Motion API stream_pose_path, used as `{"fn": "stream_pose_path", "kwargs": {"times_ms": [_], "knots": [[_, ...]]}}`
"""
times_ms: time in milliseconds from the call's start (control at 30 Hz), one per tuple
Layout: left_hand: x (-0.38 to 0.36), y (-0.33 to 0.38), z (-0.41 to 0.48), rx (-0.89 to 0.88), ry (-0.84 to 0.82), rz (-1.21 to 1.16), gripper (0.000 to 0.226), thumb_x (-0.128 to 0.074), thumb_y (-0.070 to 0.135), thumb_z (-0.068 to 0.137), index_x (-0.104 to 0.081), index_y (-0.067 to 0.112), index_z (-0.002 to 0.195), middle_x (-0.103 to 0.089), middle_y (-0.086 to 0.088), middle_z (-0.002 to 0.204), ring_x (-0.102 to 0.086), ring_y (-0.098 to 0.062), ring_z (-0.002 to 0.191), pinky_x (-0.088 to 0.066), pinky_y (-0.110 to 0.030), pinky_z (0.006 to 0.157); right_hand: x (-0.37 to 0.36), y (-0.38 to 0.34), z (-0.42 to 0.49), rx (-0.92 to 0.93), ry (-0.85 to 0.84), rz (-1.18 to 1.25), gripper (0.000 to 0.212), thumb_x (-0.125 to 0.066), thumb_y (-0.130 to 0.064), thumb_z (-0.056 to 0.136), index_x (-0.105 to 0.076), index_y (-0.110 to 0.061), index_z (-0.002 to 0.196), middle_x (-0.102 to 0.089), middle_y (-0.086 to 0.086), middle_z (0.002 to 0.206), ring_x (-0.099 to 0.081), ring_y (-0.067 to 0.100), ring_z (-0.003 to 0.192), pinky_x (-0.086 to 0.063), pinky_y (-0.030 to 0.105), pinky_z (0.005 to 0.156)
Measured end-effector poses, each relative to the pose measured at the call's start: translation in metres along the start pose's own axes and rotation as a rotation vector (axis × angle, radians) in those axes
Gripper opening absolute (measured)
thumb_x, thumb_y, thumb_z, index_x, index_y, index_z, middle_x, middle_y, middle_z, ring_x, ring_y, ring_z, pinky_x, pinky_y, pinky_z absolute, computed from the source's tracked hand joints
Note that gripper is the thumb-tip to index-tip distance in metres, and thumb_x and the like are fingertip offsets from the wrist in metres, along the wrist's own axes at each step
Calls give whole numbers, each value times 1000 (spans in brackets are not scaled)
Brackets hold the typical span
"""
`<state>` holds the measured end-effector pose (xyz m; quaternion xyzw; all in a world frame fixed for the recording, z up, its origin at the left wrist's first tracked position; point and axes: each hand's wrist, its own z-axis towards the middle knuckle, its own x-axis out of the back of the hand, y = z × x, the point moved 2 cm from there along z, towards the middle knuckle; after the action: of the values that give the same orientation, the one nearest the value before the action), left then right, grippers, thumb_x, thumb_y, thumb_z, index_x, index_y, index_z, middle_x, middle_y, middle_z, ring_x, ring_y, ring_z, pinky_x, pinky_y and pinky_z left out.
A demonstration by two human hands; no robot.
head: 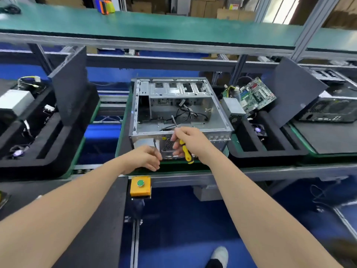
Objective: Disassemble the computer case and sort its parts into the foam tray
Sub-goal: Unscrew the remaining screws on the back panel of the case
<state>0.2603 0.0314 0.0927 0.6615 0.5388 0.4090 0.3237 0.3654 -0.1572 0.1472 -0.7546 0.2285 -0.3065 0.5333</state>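
An open silver computer case (216, 111) lies on the green belt in the middle, with loose black cables inside. My right hand (188, 141) grips a screwdriver with a yellow and black handle (185, 151), its shaft pointing up over the case's near wall. My left hand (147, 158) sits at the case's near left corner, fingers curled against the rear panel; what they hold is hidden. A black foam tray (270, 149) to the right holds a green motherboard (255, 95), a silver power supply (232, 108) and a small fan (259, 130).
A second foam tray (48, 144) with parts sits at the left, a dark side panel (70, 84) leaning in it. Another panel (293, 89) leans at the right beside another case (332, 111). A yellow box with a green button (140, 185) hangs on the near rail.
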Motion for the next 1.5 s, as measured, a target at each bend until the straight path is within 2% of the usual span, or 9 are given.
{"fn": "stream_pose_path", "kwargs": {"times_ms": [100,233,333,433,600,767,933,1233,1500], "knots": [[-4,-16,14,-71,340,180,28,-75,8,87,-58,10,110,-68,-10,113,-69,-22,100,-54,-28,87,-11,23,-9,-50,-82,-12,44,-49,-41,111,-69,-4,99,-74,12,85,-76,42,86,-65,41,78],[-9,-14,35,-99,362,72,48,-80,20,87,-51,14,125,-64,-1,118,-63,-21,109,-53,-36,94,-26,64,-18,-178,-102,2,44,-46,-42,112,-70,-5,105,-74,12,87,-74,28,77,-63,47,85],[-11,-11,47,-153,406,273,28,-78,28,89,-57,18,104,-60,6,93,-59,-17,89,-45,-26,67,-35,87,-22,-271,-70,-11,44,-42,-44,112,-69,-9,110,-73,11,86,-73,27,74,-61,43,72],[-10,-10,50,-164,458,405,28,-77,35,90,-51,25,85,-53,9,83,-51,-14,80,-35,-24,59,-45,100,-22,-338,-24,42,43,-41,-43,112,-67,-9,113,-71,12,81,-69,27,65,-58,35,58],[-6,-10,49,-196,450,564,50,-72,41,93,-59,3,123,-60,-12,121,-55,-28,113,-36,-30,82,-60,102,-20,-323,-19,67,42,-40,-45,112,-68,-13,108,-70,11,73,-65,25,52,-54,30,48],[-8,-10,42,-329,415,693,34,-59,31,102,-60,7,127,-64,-11,121,-58,-30,114,-46,-36,92,-68,95,-18,-273,17,49,42,-37,-44,112,-68,-17,107,-69,8,68,-61,23,46,-48,27,43],[-8,-12,40,-339,403,747,32,-55,29,104,-57,7,127,-64,-12,121,-58,-31,112,-42,-32,84,-68,88,-17,-258,68,25,42,-37,-42,113,-69,-17,103,-68,5,64,-55,16,42,-44,25,39],[-9,-13,41,-346,391,719,30,-54,25,103,-58,9,128,-62,-11,123,-57,-29,114,-45,-35,91,-70,85,-17,-255,103,-23,40,-38,-39,113,-71,-19,104,-68,4,66,-54,14,42,-45,26,40],[-6,-15,43,-308,380,718,31,-54,28,103,-57,8,127,-64,-11,118,-58,-27,110,-49,-39,91,-77,87,-16,-505,18,569,40,-49,-40,110,-75,-9,110,-56,2,65,-37,11,43,-30,24,39]]}}
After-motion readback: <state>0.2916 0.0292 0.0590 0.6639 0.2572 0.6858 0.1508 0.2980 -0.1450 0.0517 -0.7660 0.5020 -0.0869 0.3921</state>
